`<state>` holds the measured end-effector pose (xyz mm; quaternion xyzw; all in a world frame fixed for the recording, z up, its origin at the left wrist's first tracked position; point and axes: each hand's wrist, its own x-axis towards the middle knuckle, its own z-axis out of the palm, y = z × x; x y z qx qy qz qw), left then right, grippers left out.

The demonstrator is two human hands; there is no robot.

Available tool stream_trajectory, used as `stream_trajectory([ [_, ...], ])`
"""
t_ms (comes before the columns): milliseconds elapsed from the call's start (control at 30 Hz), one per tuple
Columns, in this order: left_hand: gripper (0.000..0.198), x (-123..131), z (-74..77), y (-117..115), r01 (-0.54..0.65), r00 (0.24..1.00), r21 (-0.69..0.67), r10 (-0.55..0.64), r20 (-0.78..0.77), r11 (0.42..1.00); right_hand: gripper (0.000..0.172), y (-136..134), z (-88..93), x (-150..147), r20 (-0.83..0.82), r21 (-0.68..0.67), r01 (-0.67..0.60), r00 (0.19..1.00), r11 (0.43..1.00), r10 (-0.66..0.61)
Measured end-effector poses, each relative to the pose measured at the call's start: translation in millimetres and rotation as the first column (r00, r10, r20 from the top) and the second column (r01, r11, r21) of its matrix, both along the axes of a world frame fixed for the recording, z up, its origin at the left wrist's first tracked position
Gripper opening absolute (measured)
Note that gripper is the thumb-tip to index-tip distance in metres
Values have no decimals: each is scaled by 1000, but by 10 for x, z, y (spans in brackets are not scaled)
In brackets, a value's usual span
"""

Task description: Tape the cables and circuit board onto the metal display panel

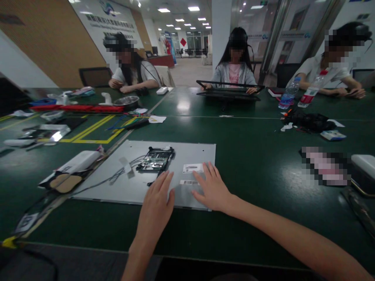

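Both hands lie flat, palms down and fingers spread, on the near edge of a grey metal panel (187, 154) that lies flat on the dark green table (258, 156); neither hand grips anything. The left hand (156, 201) rests with its fingertips on the panel's near strip, pointing away from the person, and the right hand (212, 189) lies just beside it, its fingers fanned toward the left. Between the two hands, touching the right hand's fingers, sits a small barcode sticker (189, 182), and just beyond the right hand's fingertips is a white label (192, 168). Directly beyond the left hand a dark circuit board (156, 159) is mounted on the panel, with thin wires (117, 175) trailing from it to the left, past a strip of tape (125, 165). Further left of the left hand, off the panel, lies a white elongated part (79, 162) with a tan flat piece (66, 182) near it. Well to the right of the right hand a white box (363, 166) sits at the table's edge. Far beyond both hands, three other people sit at the opposite side; the middle one holds a black frame (230, 90), and two plastic bottles (295, 93) lie near the person on the right.
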<state>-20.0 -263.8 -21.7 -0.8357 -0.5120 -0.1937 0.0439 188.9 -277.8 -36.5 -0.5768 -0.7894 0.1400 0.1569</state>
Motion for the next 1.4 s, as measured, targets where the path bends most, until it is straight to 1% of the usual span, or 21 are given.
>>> stream_trajectory([
  [100,49,-112,78,283,-39,999,28,40,-36,999,69,-9,25,18,-7,-19,-16,1000,1000,15],
  [167,52,-183,62,485,-55,995,11,56,-84,998,68,-12,41,24,-14,-23,-17,1000,1000,17],
  [267,51,-261,-16,721,-43,985,-39,36,-171,998,68,-8,52,23,-23,-26,-18,1000,1000,18],
  [367,50,-300,-80,842,-67,969,-60,50,-240,996,68,1,43,22,-20,-31,-18,1000,999,17],
  [433,50,-304,-97,893,-95,962,-55,77,-261,994,69,6,32,24,-22,-35,-18,1000,999,17],
  [533,50,-285,-91,994,-146,956,-49,129,-263,988,69,4,29,32,-31,-48,-25,999,999,24],
  [667,49,-249,-74,1198,-200,950,-28,187,-248,979,68,-11,61,34,-28,-60,-28,999,998,26],
  [767,48,-238,-84,1340,-260,933,-19,246,-264,965,67,-26,91,28,-21,-66,-21,1000,998,19],
  [867,48,-243,-106,1419,-295,917,-21,277,-286,955,66,-38,108,26,-22,-67,-18,1000,998,16],
  [933,50,-258,-98,1436,-277,923,-28,258,-287,960,65,-42,110,28,-23,-63,-17,1000,998,16],
  [1000,53,-299,-49,1435,-249,935,-20,235,-265,968,65,-40,106,32,-28,-60,-18,999,998,16],
  [1067,55,-380,42,1426,-245,941,12,241,-237,969,65,-34,99,38,-32,-61,-21,999,998,19],
  [1167,54,-587,201,1427,-321,912,59,325,-250,945,66,-21,82,44,-34,-63,-27,999,998,25],
  [1233,54,-752,277,1448,-400,867,42,393,-304,915,66,-14,72,42,-34,-64,-27,999,998,25],
  [1333,52,-958,309,1505,-514,796,-16,470,-382,857,65,-7,69,33,-27,-67,-20,999,998,18],
  [1400,46,-1039,295,1545,-552,767,-33,492,-411,833,65,-5,77,29,-24,-70,-18,1000,997,16],
])
